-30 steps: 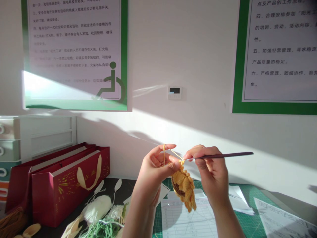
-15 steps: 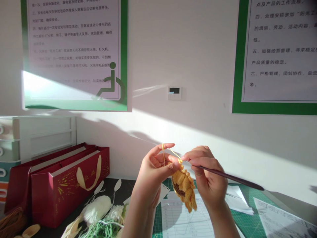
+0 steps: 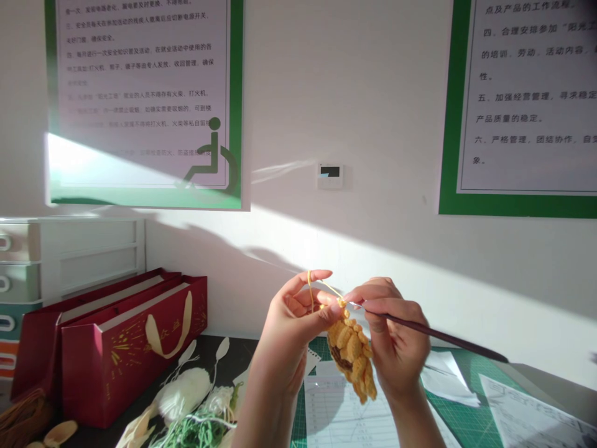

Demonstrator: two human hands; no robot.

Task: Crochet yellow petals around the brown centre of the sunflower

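My left hand (image 3: pixel 303 311) pinches the top edge of a yellow crocheted flower (image 3: pixel 354 351) with a brown centre, which hangs below the fingers. Yellow yarn (image 3: pixel 310 287) loops round the raised left index finger and runs taut to the top of the piece. In my right hand (image 3: pixel 396 330) is a crochet hook (image 3: pixel 448 339) with a long dark handle, held between thumb and fingers. Its thin metal shaft points left at the yellow stitches, where the fingertips of both hands nearly meet. The hook's very tip is hidden at the stitches.
Red gift bags (image 3: pixel 135 348) stand on the left, before a drawer unit (image 3: pixel 93 249). White yarn (image 3: pixel 184 395) and green yarn (image 3: pixel 191 429) lie near them. Printed sheets (image 3: pixel 345 410) rest on a green cutting mat (image 3: pixel 466 367). Posters (image 3: pixel 237 112) and a thermostat (image 3: pixel 329 176) are on the wall.
The hook's handle end has shifted right and slightly down. The flower hangs a little further right and lower. Both hands keep their grips, and the whole view has shifted slightly.
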